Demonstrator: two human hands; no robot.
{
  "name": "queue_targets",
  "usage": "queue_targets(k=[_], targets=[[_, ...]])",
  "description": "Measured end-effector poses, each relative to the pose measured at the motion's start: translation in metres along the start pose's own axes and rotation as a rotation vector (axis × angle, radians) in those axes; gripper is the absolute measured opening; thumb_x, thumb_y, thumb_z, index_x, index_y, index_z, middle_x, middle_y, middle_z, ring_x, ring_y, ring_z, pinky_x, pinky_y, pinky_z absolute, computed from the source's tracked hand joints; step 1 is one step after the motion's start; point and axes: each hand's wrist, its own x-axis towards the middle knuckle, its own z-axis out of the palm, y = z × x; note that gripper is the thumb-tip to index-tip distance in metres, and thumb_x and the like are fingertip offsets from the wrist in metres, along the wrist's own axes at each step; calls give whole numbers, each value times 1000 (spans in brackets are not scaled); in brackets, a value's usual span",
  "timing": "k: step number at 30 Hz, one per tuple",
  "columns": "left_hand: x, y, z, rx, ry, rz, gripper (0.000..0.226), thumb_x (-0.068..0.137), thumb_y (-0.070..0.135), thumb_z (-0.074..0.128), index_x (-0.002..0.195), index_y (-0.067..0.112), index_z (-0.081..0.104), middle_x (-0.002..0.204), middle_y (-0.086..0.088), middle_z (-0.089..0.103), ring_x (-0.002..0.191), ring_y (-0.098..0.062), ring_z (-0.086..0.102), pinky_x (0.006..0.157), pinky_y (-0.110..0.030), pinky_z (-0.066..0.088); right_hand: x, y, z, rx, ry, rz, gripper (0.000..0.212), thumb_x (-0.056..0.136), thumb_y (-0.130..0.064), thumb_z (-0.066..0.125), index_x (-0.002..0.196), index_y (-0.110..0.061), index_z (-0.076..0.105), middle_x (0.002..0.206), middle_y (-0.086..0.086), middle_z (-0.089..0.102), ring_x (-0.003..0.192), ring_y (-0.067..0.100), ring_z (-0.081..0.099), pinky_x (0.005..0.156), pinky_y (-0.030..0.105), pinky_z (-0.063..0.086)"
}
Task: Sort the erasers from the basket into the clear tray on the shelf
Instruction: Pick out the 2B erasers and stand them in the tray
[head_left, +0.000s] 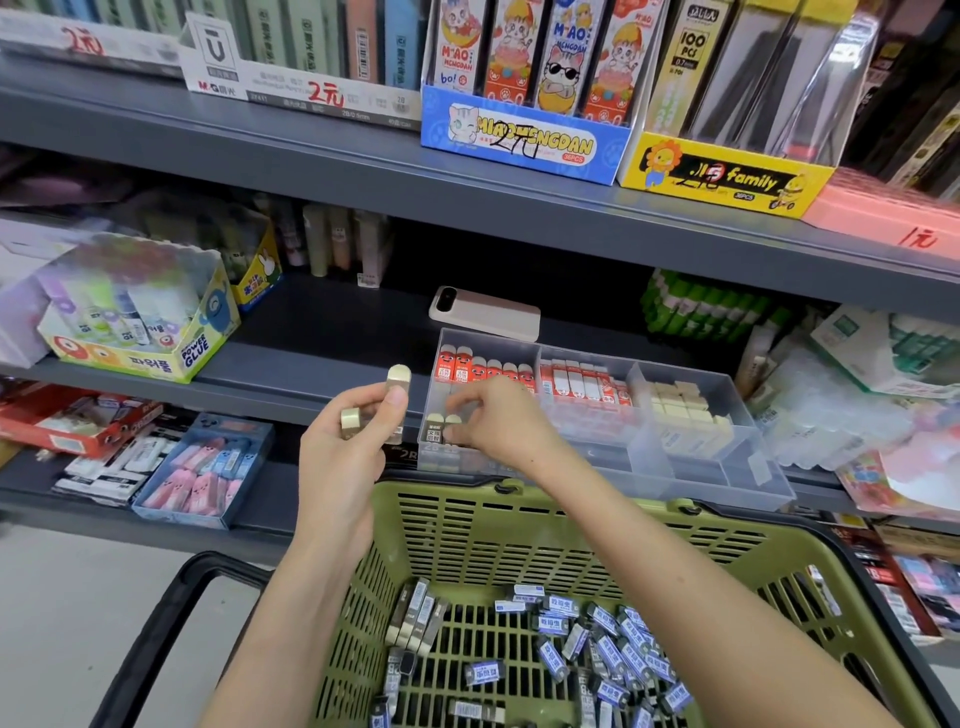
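Gripping erasers (398, 387), left hand (350, 452) hovers (right hand (498, 423) pinches one in tray (670, 480)).

One green basket (597, 512) and one clear tray (675, 470) with three compartments. Of two hands, the left hand (353, 447) holds two cream-tipped erasers (399, 375). Two more stand in the tray's left compartment at the right hand (501, 423). About six red-sleeved erasers (453, 365) show behind them. In the basket lie four more cream-tipped ones and well over a dozen blue-labelled erasers (608, 657), too jumbled to count exactly. One phone (488, 314) lies on the shelf (322, 332).
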Motion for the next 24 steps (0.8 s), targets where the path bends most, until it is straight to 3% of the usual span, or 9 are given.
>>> queue_targets(k=[1, 3, 6, 9, 12, 14, 16, 20, 24], targets=[[0, 0, 0, 10, -2, -3, 19, 60, 45, 73, 76, 36, 74, 67, 18, 63, 51, 2, 50, 52, -14, 37, -4, -3, -2, 29, 53, -33, 22, 89, -16, 62, 110, -12, 68, 95, 0, 68, 85, 15, 60, 90, 33, 51], [1, -1, 1, 47, -21, 23, 16, 62, 42, 73, 76, 37, 74, 70, 16, 66, 59, 4, 55, 59, -16, 40, -12, -9, -9, 313, 98, -104, 16, 93, -18, 57, 96, -10, 70, 71, 4, 63, 66, 16, 59, 73, 33, 55], [0, -3, 1, 193, -87, 158, 13, 68, 37, 74, 81, 34, 73, 75, 8, 69, 71, -3, 61, 68, -20, 48, -25, -18, -20, 794, -77, -161, 6, 86, -10, 66, 89, -10, 71, 74, 9, 68, 62, 15, 64, 61, 23, 56], [-1, -4, 3, 355, -121, 262, 11, 76, 27, 75, 84, 33, 70, 72, 12, 66, 68, -2, 59, 70, -25, 47, -29, -18, -24, 823, -123, -122, 7, 81, -4, 69, 87, -7, 70, 75, 9, 69, 63, 14, 64, 59, 21, 56], [-2, -4, 5, 282, -125, 201, 20, 74, 40, 69, 92, 29, 69, 74, 13, 65, 69, 0, 57, 69, -22, 44, -24, -10, -34, 852, -69, -54, 5, 83, -3, 67, 83, -7, 69, 67, 6, 67, 56, 10, 61, 52, 18, 52], [0, -4, 4, 113, -85, 96, 22, 85, 40, 60, 96, 21, 67, 73, 10, 61, 65, -3, 50, 57, -19, 36, -18, -2, -43, 754, 72, -11, 7, 85, -2, 65, 79, -4, 68, 61, 6, 64, 50, 10, 58, 49, 19, 50], [4, -2, 2, -116, -8, -9, 23, 93, 30, 51, 95, 12, 65, 71, 2, 57, 61, -7, 45, 49, -17, 33, -13, 5, -45, 496, 150, 32, 14, 85, -3, 65, 72, -7, 67, 56, 2, 62, 47, 12, 57, 50, 22, 50], [7, 0, -2, -373, 105, -125, 31, 94, 13, 31, 94, 7, 62, 66, 0, 50, 60, -11, 44, 54, -20, 36, -10, 5, -31, 172, 53, 104, 19, 88, -7, 61, 72, -2, 68, 65, 12, 69, 51, 15, 65, 67, 37, 59], [8, -3, 1, -372, 126, -153, 25, 99, 7, 37, 98, 7, 62, 71, -3, 51, 65, -12, 48, 65, -26, 43, -2, 4, -19, -16, 9, 113, 19, 89, -9, 60, 79, 4, 70, 79, 17, 71, 76, 22, 70, 82, 37, 56]])
